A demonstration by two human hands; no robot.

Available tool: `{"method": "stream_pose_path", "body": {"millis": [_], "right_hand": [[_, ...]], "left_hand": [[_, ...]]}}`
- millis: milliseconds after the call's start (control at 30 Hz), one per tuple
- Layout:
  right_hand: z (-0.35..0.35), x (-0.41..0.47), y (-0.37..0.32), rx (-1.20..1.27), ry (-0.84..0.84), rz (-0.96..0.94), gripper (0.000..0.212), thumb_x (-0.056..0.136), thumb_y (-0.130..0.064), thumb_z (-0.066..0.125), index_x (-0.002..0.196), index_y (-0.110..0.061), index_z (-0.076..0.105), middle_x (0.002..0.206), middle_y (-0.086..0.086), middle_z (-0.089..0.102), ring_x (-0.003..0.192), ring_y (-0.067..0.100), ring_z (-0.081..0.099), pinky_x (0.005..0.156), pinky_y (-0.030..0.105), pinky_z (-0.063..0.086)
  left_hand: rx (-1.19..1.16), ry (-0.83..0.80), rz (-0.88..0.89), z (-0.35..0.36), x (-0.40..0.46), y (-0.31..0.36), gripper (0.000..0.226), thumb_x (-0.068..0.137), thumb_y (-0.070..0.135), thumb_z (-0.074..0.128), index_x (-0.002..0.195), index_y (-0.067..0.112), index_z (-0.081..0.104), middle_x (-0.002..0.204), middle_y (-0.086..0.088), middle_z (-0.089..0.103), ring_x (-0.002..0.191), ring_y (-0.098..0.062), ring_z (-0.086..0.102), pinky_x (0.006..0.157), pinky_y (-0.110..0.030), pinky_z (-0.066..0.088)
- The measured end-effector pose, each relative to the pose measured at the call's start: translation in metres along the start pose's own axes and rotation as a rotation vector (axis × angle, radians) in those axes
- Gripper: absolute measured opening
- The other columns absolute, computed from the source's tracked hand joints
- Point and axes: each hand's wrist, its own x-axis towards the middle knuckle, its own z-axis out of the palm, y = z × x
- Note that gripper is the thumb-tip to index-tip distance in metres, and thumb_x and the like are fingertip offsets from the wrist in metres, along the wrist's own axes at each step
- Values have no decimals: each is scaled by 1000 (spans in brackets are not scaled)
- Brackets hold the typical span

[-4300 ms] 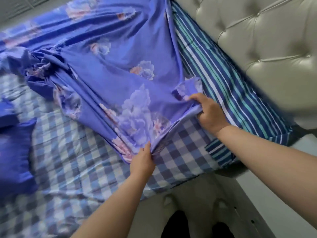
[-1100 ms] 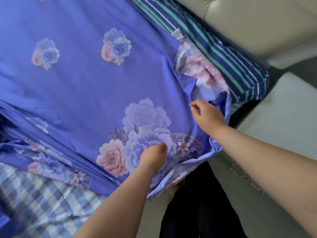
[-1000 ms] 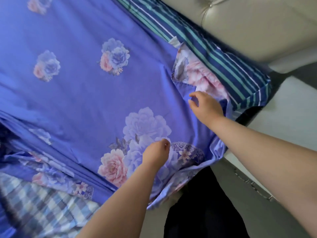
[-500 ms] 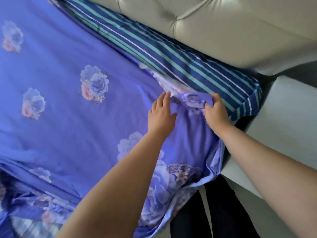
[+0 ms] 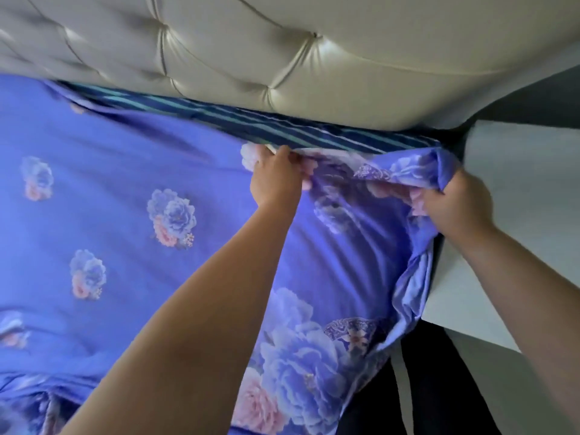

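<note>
Blue floral fabric bedsheet (image 5: 110,189): soft, light, limp; probably bunches and slides easily.
Left hand (image 5: 276,182): pinches top hem.
Right hand (image 5: 459,204): clutches bunched corner.
Best hold: hem, corner.

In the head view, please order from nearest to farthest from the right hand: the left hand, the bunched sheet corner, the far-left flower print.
1. Bunched sheet corner: gripped by the right hand, at the bed's right side.
2. Left hand: further left, holding the sheet's top edge.
3. Far-left flower print: across the bed.
</note>
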Motion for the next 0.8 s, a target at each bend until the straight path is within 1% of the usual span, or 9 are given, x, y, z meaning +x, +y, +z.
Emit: {"method": "stream_pose_path", "body": {"millis": [133,233,367,433,533,633,667,733,800], "right_hand": [[-9,16,23,80,193,155,59,74,-25,33,117,12,49,104,42,57,97,54,54,80,50,41],[-9,29,40,142,213,237,57,83,-30,38,130,0,46,113,33,59,104,48,55,83,46,42],[-7,46,51,320,208,247,40,89,-22,45,124,-5,54,115,20,62,107,37,57,79,31,40],[-10,54,51,361,226,289,41,86,-24,46,119,-2,57,117,20,61,108,35,57,76,26,37],[-22,60,51,106,235,298,36,91,-21,47,115,4,54,122,27,50,113,42,49,83,41,40],[-34,71,54,9,74,366,39,98,-24,39,127,-2,49,126,27,52,113,42,51,89,43,42],[-37,76,53,100,34,413,39,99,-24,37,129,-2,49,121,25,57,107,40,56,84,40,46],[-37,85,52,547,17,579,30,100,-20,38,116,-2,55,88,16,67,69,26,67,56,28,53],[-35,91,52,1052,27,720,19,100,-12,36,95,-9,54,58,3,66,46,12,64,46,21,52]], "left_hand": [[-127,90,135,1,-8,50,25,101,24,30,106,14,52,109,-9,60,93,-33,56,64,-35,34],[-325,9,179,14,-9,81,22,101,22,29,105,12,47,105,-14,61,95,-35,54,66,-36,31],[-612,-207,18,34,-7,102,10,100,22,27,94,17,33,90,-6,50,80,-29,47,74,-35,37],[-791,-281,-74,38,-10,107,4,100,16,31,100,13,34,82,-2,42,65,-17,39,60,-23,37],[-1063,-331,-257,49,-9,115,7,99,12,37,106,13,36,86,0,39,65,-11,40,43,-10,38],[-1308,-205,-423,65,-4,120,34,86,24,58,112,24,37,115,-4,48,100,-23,60,79,-32,57],[-1338,-134,-473,66,-5,122,50,83,27,63,124,30,33,128,-2,47,108,-23,58,90,-36,53],[-1309,-28,-560,69,-11,124,77,87,26,65,146,29,16,134,3,41,106,-12,51,86,-20,43],[-1252,-96,-499,80,-15,127,69,88,32,63,145,18,27,125,0,47,98,-10,48,83,-22,39]]}}
